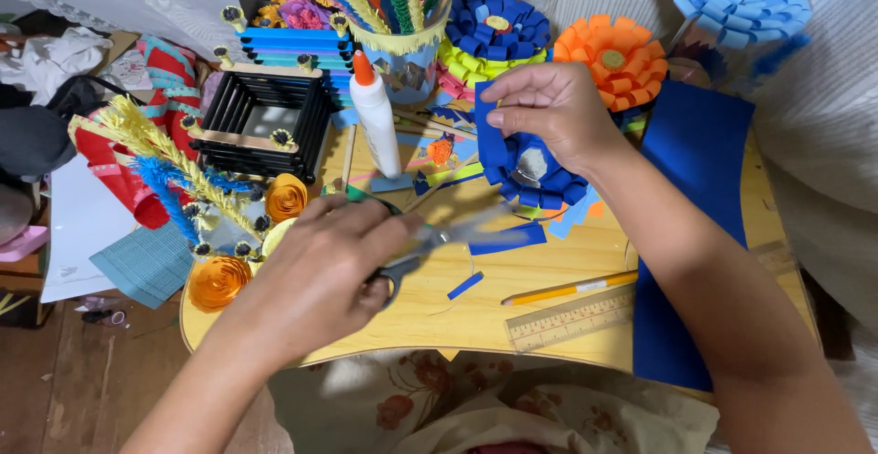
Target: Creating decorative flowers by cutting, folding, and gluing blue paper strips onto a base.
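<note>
The right hand [549, 111] is pinched shut on a dark blue paper flower [526, 166], thumb & fingers gripping a flat blue strip at its upper left edge. The flower is a ring of looped blue paper petals w/ a pale grey, unfinished centre; it hangs just under the palm, held a bit above the small wooden table [549, 253], face turned up toward the camera. The strip runs roughly vertical, from the fingertips down the flower's left side. The left hand [325, 267] is closed round the handles of a pair of scissors [439, 239]; the blades are blurred, so can't tell how far apart they are. Their long axis lies nearly level, tips pointing right & slightly up toward the flower, ending just below it. Beyond the left hand's knuckles stands a white glue bottle [377, 116] w/ orange cap. Under the right forearm lies a big dark blue paper sheet [695, 161]; near that wrist, a yellow pencil [572, 288] & a wooden ruler [569, 319].
</note>
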